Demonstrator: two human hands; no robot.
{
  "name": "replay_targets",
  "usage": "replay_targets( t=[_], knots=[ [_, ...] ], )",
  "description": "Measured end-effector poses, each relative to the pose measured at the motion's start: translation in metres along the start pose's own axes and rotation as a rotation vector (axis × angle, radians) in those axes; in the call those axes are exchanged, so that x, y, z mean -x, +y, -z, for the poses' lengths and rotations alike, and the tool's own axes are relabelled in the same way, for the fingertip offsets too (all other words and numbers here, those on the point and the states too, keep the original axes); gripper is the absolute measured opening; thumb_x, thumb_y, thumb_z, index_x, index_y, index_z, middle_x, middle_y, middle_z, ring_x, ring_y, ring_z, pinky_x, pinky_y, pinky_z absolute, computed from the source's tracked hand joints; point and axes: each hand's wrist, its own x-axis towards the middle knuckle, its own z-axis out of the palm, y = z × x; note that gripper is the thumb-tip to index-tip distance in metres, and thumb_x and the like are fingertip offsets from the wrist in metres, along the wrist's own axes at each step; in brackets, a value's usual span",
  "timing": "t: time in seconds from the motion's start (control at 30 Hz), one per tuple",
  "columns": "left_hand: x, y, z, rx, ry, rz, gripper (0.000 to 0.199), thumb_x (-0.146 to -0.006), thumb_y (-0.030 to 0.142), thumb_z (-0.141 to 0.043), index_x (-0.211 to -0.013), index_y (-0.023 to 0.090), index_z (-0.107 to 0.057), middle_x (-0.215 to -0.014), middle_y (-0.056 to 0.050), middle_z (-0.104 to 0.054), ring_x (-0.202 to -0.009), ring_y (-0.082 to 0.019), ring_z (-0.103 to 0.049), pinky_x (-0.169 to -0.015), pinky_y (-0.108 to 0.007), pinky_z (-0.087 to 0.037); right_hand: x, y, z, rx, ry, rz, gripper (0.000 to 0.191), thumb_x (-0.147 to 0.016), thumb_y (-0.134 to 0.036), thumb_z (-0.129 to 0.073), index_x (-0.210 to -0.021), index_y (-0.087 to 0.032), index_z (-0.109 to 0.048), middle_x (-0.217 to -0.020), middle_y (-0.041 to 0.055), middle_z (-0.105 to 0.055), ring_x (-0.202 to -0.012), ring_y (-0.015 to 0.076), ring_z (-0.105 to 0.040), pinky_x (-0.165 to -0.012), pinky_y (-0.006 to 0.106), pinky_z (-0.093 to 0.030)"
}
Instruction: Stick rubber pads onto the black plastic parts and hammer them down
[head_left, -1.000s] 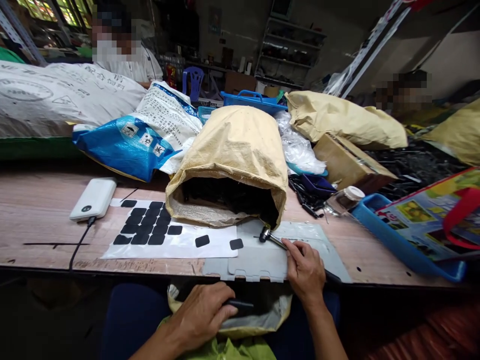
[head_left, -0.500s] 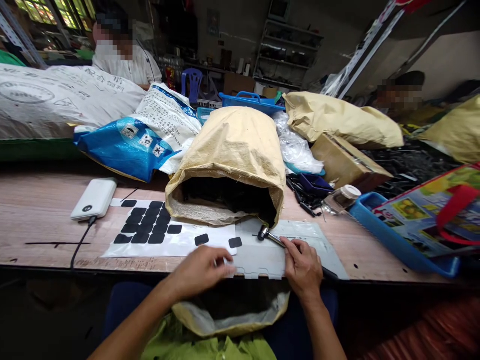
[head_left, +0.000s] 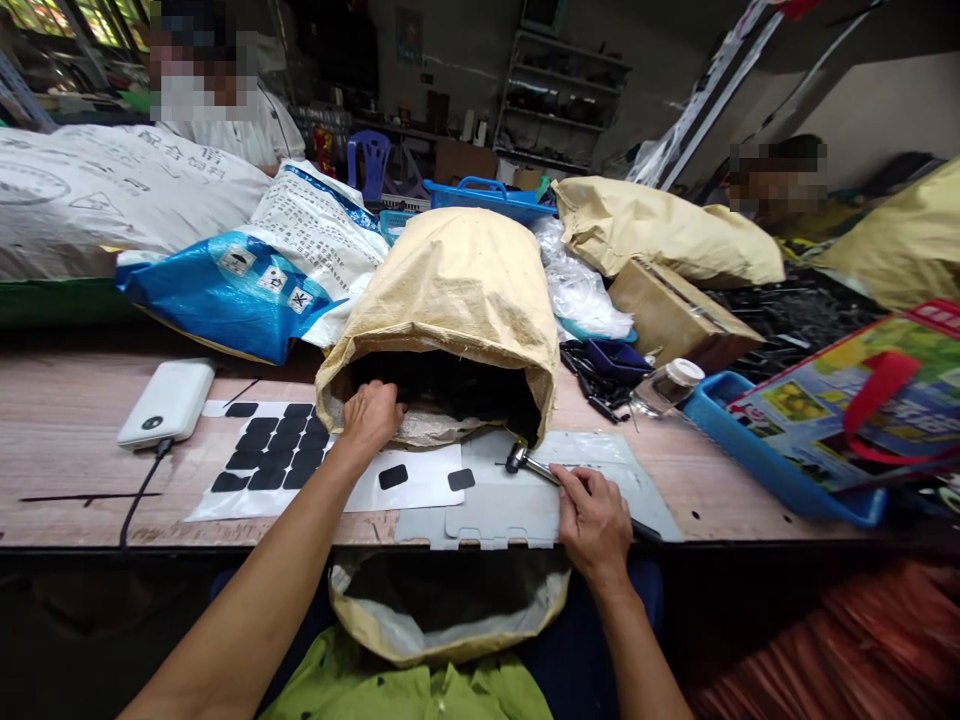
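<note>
My right hand (head_left: pixel 596 517) is wrapped round the handle of a small metal-headed hammer (head_left: pixel 517 458), whose head rests over a grey plate (head_left: pixel 600 455) on the table. My left hand (head_left: pixel 373 412) is at the left side of the open mouth of a tan sack (head_left: pixel 457 275). Its fingertips are out of sight, so what they touch is hidden. Dark contents show inside the sack. Below my left forearm lies a white sheet (head_left: pixel 364 497) bearing black rounded patches (head_left: pixel 259 443). A second open sack (head_left: pixel 450 640) is in my lap, below the table edge.
A white power bank (head_left: pixel 169 400) with a black cable lies on the left. Blue-and-white sacks (head_left: pixel 225 290) stand behind it. To the right are a clear jar (head_left: pixel 667 385), a cardboard box (head_left: pixel 675 310) and a blue tray (head_left: pixel 780 460) with a printed bag. Two people sit across the table.
My left hand has moved from above the table's front edge forward to the sack's mouth. My right hand still holds the hammer in about the same place. The view has shifted slightly.
</note>
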Motion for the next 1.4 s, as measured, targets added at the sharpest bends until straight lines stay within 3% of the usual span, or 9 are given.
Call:
replay_targets(
  t=[0.17, 0.27, 0.33, 0.53, 0.67, 0.77, 0.9, 1.17, 1.4],
  knots=[
    [0.047, 0.008, 0.004, 0.276, 0.087, -0.277, 0.022, -0.093, 0.036, -0.061, -0.107, 0.022, -0.072, -0.106, -0.008, -0.068, -0.104, -0.027, -0.058, -0.089, -0.038, -0.047, 0.0, -0.002, 0.002, -0.03, -0.009, -0.021, 0.035, -0.096, -0.022, -0.052, -0.124, -0.032, -0.07, -0.109, 0.0045, -0.063, -0.096, 0.0211, -0.053, -0.078, 0.034, -0.039],
    [0.077, 0.023, -0.007, 0.486, 0.004, -0.476, 0.014, -0.091, 0.032, -0.067, -0.101, 0.024, -0.072, -0.098, -0.003, -0.07, -0.099, -0.024, -0.057, -0.089, -0.036, -0.045, -0.001, -0.002, 0.003, -0.052, -0.004, -0.033, 0.033, -0.097, -0.027, -0.052, -0.124, -0.03, -0.071, -0.107, 0.0049, -0.063, -0.096, 0.0214, -0.054, -0.08, 0.034, -0.04],
    [0.089, 0.033, -0.019, 0.566, -0.046, -0.533, 0.011, -0.087, 0.03, -0.072, -0.097, 0.024, -0.072, -0.095, -0.003, -0.07, -0.099, -0.023, -0.056, -0.088, -0.036, -0.044, -0.002, -0.001, 0.004, -0.067, -0.011, -0.05, 0.031, -0.097, -0.03, -0.053, -0.122, -0.028, -0.071, -0.105, 0.0051, -0.064, -0.095, 0.0215, -0.054, -0.08, 0.034, -0.04],
    [0.09, 0.039, -0.041, 0.627, -0.048, -0.506, 0.016, -0.082, 0.03, -0.078, -0.097, 0.024, -0.076, -0.092, -0.003, -0.067, -0.097, -0.023, -0.054, -0.087, -0.037, -0.041, -0.001, -0.018, 0.015, -0.029, -0.082, -0.11, 0.025, -0.099, -0.031, -0.05, -0.11, -0.026, -0.071, -0.101, 0.0057, -0.066, -0.093, 0.0236, -0.055, -0.078, 0.036, -0.04],
    [0.088, 0.037, -0.039, 0.653, -0.08, -0.487, 0.017, -0.079, 0.029, -0.08, -0.096, 0.026, -0.077, -0.089, -0.002, -0.067, -0.096, -0.023, -0.054, -0.086, -0.036, -0.04, 0.013, -0.052, 0.029, -0.209, -0.045, -0.125, 0.027, -0.103, -0.033, -0.044, -0.116, -0.023, -0.066, -0.104, 0.0077, -0.065, -0.093, 0.0221, -0.061, -0.079, 0.035, -0.046],
    [0.088, 0.037, -0.038, 0.665, -0.09, -0.478, 0.018, -0.077, 0.028, -0.082, -0.094, 0.026, -0.078, -0.089, -0.002, -0.068, -0.097, -0.023, -0.054, -0.086, -0.036, -0.04, 0.021, -0.076, 0.04, -0.395, -0.102, -0.075, 0.029, -0.104, -0.031, -0.042, -0.123, -0.025, -0.063, -0.107, 0.0072, -0.065, -0.094, 0.019, -0.065, -0.079, 0.03, -0.052],
    [0.088, 0.038, -0.039, 0.678, -0.096, -0.466, 0.017, -0.076, 0.027, -0.082, -0.093, 0.026, -0.078, -0.089, -0.002, -0.068, -0.096, -0.023, -0.054, -0.086, -0.036, -0.039, 0.026, -0.095, 0.05, -0.456, -0.138, -0.035, 0.038, -0.103, -0.025, -0.043, -0.138, -0.027, -0.059, -0.102, 0.0058, -0.065, -0.091, 0.0161, -0.066, -0.076, 0.024, -0.053],
    [0.089, 0.04, -0.037, 0.686, -0.087, -0.43, 0.013, -0.078, 0.029, -0.081, -0.091, 0.028, -0.08, -0.085, -0.001, -0.067, -0.095, -0.022, -0.054, -0.084, -0.035, -0.039, 0.034, -0.104, 0.044, -0.42, -0.144, -0.019, 0.043, -0.102, -0.022, -0.043, -0.141, -0.033, -0.06, -0.093, 0.0029, -0.061, -0.075, 0.0115, -0.063, -0.066, 0.018, -0.051],
    [0.088, 0.039, -0.041, 0.699, -0.079, -0.434, 0.015, -0.077, 0.027, -0.081, -0.092, 0.028, -0.08, -0.086, -0.001, -0.068, -0.096, -0.022, -0.054, -0.086, -0.036, -0.039, 0.034, -0.095, 0.048, -0.437, -0.107, -0.065, 0.042, -0.103, -0.024, -0.045, -0.142, -0.031, -0.059, -0.094, 0.0038, -0.061, -0.082, 0.0128, -0.063, -0.073, 0.02, -0.052]
  ],
)
